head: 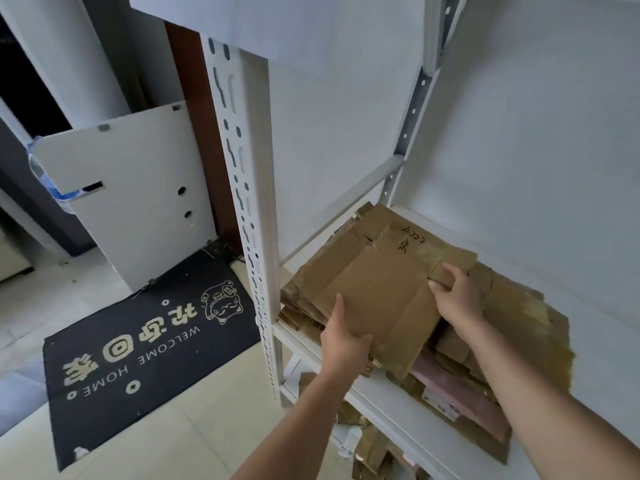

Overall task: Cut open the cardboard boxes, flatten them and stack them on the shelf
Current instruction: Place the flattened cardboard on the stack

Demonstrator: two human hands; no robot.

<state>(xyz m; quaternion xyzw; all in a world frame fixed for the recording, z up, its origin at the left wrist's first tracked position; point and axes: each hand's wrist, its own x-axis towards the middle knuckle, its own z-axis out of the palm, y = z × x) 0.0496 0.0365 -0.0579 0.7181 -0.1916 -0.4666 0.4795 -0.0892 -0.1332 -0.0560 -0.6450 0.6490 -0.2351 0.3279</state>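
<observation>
Both the left hand [341,336] and right hand [457,299] are gripping a flattened brown cardboard box [377,292], laying it on the already tall pile of flattened cardboard [519,306] on the white metal shelf [381,396], so stacking looks well advanced.

Pale tiled floor [145,441], black doormat [149,344], white wall [540,140], leaning white panel [138,188].

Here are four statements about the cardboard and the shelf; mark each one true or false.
1. Both hands hold the top flattened box. True: left hand, right hand.
2. The stack lies on the floor. False: it lies on the white shelf.
3. Handwriting shows on the top cardboard. True.
4. The black doormat lies on the shelf. False: it lies on the floor, left of the shelf post.
</observation>
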